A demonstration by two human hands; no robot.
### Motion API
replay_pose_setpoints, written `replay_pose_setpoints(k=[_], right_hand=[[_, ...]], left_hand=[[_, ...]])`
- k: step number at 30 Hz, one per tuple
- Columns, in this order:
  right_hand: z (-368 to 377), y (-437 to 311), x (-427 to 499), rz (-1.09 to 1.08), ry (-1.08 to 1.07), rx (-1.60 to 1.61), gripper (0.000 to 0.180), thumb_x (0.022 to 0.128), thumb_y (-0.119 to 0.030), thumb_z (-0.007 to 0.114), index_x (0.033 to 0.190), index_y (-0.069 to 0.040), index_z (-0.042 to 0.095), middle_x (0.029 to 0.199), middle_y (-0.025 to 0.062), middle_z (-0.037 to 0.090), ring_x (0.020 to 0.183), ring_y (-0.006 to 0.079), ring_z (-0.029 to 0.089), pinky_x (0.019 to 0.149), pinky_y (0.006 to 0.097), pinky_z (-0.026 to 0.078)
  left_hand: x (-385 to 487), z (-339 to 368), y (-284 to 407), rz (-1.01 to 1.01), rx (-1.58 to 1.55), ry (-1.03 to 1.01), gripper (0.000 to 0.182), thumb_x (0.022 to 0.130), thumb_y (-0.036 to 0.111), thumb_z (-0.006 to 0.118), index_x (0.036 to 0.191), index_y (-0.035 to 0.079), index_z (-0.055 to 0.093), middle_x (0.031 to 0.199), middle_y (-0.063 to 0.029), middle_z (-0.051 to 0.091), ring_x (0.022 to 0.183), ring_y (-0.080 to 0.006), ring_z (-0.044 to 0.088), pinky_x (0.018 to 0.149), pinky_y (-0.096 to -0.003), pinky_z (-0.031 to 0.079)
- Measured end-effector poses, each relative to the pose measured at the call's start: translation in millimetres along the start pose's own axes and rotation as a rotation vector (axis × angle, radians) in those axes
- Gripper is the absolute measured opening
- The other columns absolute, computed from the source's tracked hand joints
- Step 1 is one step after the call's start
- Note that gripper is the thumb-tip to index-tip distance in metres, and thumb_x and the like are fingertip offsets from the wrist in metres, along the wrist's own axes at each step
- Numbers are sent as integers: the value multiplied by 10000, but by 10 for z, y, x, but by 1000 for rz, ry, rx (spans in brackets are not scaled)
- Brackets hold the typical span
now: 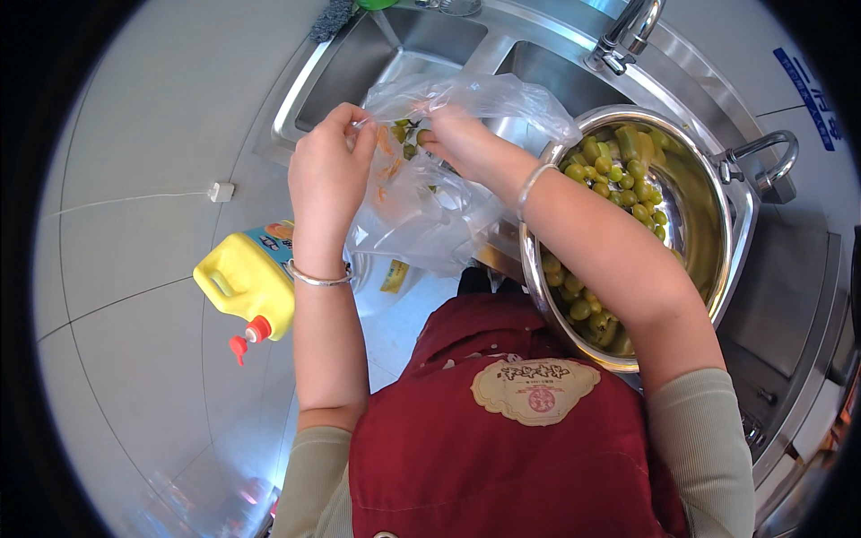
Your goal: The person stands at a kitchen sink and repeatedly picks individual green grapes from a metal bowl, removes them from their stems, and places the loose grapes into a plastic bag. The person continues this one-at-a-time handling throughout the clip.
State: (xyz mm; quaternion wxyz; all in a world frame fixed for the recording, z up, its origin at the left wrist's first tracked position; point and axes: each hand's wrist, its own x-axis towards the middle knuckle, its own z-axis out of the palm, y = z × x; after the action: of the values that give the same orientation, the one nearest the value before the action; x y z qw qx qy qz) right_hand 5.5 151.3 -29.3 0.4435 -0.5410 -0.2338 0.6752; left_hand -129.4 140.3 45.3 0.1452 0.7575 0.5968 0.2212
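My left hand (pixel 331 171) pinches the rim of a clear plastic bag (pixel 417 232) between thumb and fingers and holds it up over the front edge of the sink. Inside the bag's mouth is my right hand (pixel 461 141), its fingertips against a few green grapes (pixel 408 149) on a stem. Thin plastic covers part of that hand, so its grip is unclear. Under my right forearm sits a large stainless steel bowl (pixel 716 269) with bunches of green grapes (pixel 622 181) and some larger green pieces (pixel 632 144) that look like cut fruit or vegetable.
A double steel sink (pixel 430 33) lies ahead, with a chrome faucet (pixel 615 50) and another curved tap (pixel 773 148) at right. To the left are a yellow jug (pixel 232 276) with its red cap flipped off and a white plug (pixel 222 192) on a cable. A grey scrubber (pixel 331 20) lies by the sink corner.
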Motion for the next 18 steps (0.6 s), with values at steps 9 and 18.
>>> replay_pose_setpoints(k=[9, 18], right_hand=[[-477, -80, -364, -382, -109, -789, 315, 865, -197, 489, 1119, -28, 566, 1121, 143, 571, 1048, 252, 520, 890, 329, 393], [-880, -386, -1323, -505, -162, -761, 227, 911, -122, 456, 1045, 3, 590, 920, 93, 645, 886, 175, 603, 796, 276, 464]], left_hand=[[-41, -24, 18, -16, -18, -76, 233, 812, 250, 570, 940, 61, 616, 822, -143, 639, 732, -328, 604, 639, -372, 464], [-80, -159, 100, 47, 162, -42, 428, 827, 339, 578, 1147, 56, 560, 1072, -174, 596, 977, -320, 573, 822, -376, 455]])
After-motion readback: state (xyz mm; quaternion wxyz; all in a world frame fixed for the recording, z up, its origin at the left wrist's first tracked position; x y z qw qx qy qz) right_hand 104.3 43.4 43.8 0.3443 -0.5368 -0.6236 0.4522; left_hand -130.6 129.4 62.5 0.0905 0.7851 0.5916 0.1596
